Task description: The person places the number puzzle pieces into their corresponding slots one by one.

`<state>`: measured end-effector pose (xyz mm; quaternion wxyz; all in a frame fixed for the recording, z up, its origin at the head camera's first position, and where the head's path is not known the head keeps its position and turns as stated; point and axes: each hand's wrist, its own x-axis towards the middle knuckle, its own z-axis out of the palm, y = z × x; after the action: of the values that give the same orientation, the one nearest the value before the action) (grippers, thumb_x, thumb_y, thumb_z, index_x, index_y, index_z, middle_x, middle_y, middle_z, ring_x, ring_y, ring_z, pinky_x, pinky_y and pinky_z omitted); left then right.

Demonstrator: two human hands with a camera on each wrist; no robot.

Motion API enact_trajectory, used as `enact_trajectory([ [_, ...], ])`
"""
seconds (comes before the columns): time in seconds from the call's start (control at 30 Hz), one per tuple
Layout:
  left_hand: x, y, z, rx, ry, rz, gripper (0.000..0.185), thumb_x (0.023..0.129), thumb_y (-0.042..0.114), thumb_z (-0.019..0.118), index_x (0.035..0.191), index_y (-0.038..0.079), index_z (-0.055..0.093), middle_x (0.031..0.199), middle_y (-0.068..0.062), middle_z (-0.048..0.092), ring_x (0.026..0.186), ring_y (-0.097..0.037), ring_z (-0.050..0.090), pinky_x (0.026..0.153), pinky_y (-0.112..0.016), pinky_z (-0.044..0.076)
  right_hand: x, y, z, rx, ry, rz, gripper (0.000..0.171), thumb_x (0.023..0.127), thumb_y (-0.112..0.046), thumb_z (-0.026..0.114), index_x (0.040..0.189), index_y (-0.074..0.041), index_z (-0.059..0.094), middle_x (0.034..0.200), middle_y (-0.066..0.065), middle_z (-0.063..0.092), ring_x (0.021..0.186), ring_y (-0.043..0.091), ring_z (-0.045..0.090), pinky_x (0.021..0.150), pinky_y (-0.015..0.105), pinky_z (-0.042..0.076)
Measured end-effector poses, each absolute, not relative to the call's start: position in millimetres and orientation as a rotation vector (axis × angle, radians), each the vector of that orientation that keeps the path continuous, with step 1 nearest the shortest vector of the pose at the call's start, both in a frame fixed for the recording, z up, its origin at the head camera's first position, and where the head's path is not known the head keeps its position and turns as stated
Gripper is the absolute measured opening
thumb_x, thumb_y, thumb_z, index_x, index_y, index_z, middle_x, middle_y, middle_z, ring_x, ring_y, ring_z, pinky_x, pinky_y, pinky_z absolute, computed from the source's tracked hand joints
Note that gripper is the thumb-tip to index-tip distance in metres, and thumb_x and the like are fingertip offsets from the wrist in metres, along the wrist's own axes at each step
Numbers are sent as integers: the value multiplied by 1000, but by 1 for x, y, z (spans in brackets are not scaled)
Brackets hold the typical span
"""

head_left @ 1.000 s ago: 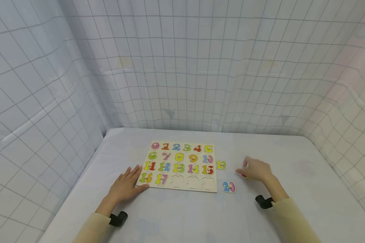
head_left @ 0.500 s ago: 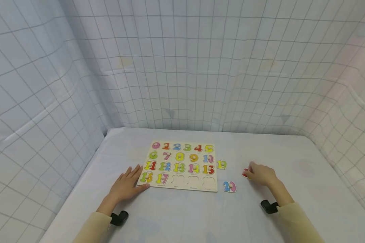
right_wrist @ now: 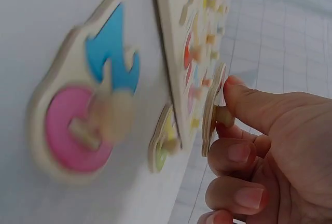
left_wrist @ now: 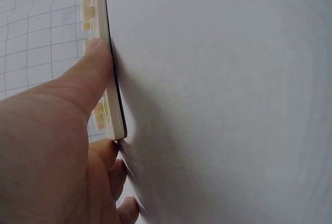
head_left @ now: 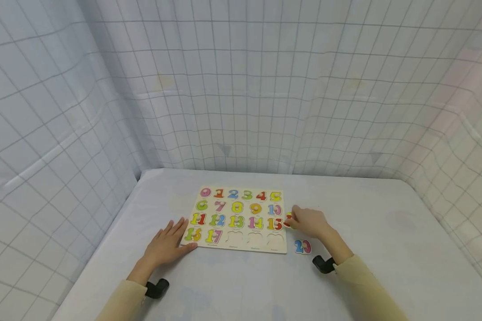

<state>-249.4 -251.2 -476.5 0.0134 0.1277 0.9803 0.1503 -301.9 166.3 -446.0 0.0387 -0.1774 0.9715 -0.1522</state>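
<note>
A wooden number puzzle board [head_left: 265, 244] lies on the white table, most slots filled and three in its bottom row bare. My left hand [head_left: 166, 243] lies flat at the board's near left corner, its thumb [left_wrist: 83, 79] against the board's edge [left_wrist: 113, 84]. My right hand [head_left: 308, 221] pinches a red number piece [head_left: 288, 219] by its knob, just off the board's right edge. In the right wrist view this held piece [right_wrist: 212, 111] hangs above the table beside the board [right_wrist: 174, 53]. Under it lies a yellow-green piece [right_wrist: 162, 140]. The blue and pink 20 piece [head_left: 303, 246] [right_wrist: 85, 115] rests nearer me.
The white table [head_left: 385, 249] is walled on three sides by a grid-patterned white curtain [head_left: 265, 89]. Black wrist camera mounts [head_left: 323, 264] sit on both cream sleeves.
My right hand picked up the red piece from the table at the right and carried it left to the board's right edge, over the 19 piece. The left hand stayed put.
</note>
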Motion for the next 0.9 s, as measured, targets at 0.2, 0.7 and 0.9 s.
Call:
enact_trajectory([
  [0.2,-248,-251,-476,383,3049,472,88,88,60,53,147,-2,30,150,-21,28,136,-47,18,104,-65,16,-301,115,-443,-769,2949,-445,29,93,-34,62,78,-15,46,57,-6,42,49,9,38,47,25,27],
  [0.7,-248,-252,-476,385,3056,473,87,88,59,54,146,-1,31,150,-20,30,136,-47,19,104,-64,17,-294,34,-454,-984,2868,-332,31,94,-41,58,79,-17,46,58,-6,43,52,9,40,50,26,30],
  [0.9,-247,-252,-473,380,3055,476,86,88,58,55,146,-1,31,149,-20,30,136,-47,19,105,-64,17,-296,23,-461,-965,2852,-321,31,93,-45,57,80,-18,48,59,-6,44,53,10,39,53,26,30],
])
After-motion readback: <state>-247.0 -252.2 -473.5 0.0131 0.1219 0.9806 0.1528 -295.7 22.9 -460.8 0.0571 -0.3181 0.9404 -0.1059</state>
